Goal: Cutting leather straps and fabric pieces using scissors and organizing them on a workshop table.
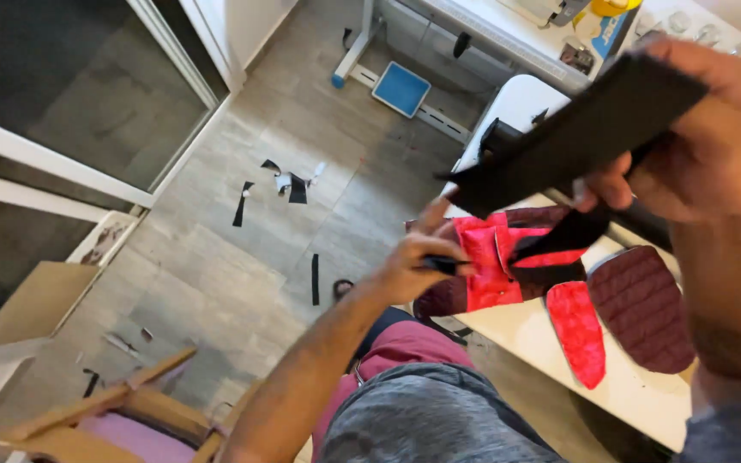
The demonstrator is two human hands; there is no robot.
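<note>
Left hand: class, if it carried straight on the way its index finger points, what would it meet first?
The left hand points up-right toward the stiff black strip held by the right hand. That strip looks first in line, though depth is unclear.

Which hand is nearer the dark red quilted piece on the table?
Right. The right hand is above the quilted piece, holding a black strip; the left hand is off the table edge.
</note>
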